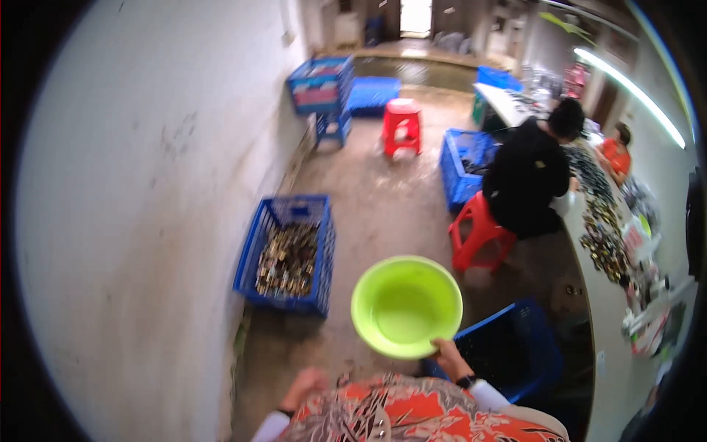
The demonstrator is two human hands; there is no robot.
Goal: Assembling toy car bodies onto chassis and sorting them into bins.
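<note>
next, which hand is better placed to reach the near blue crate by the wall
Probably the left hand: it looks empty and is nearer that blue crate, while the right hand holds the green basin.

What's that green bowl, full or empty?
Empty: the green bowl, held at its rim by the right hand, shows only bare green inside.

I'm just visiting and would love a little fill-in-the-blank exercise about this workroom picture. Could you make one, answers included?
1. The wide, round plastic basin is coloured bright ____.
2. The hand gripping the basin's rim is the camera wearer's ____ one.
3. In the picture, the rectangular blue plastic crate of small shiny pieces stands to the basin's ____.
4. The co-worker in black clothing sits on a plastic stool coloured ____.

Missing words: green; right; left; red.
</note>
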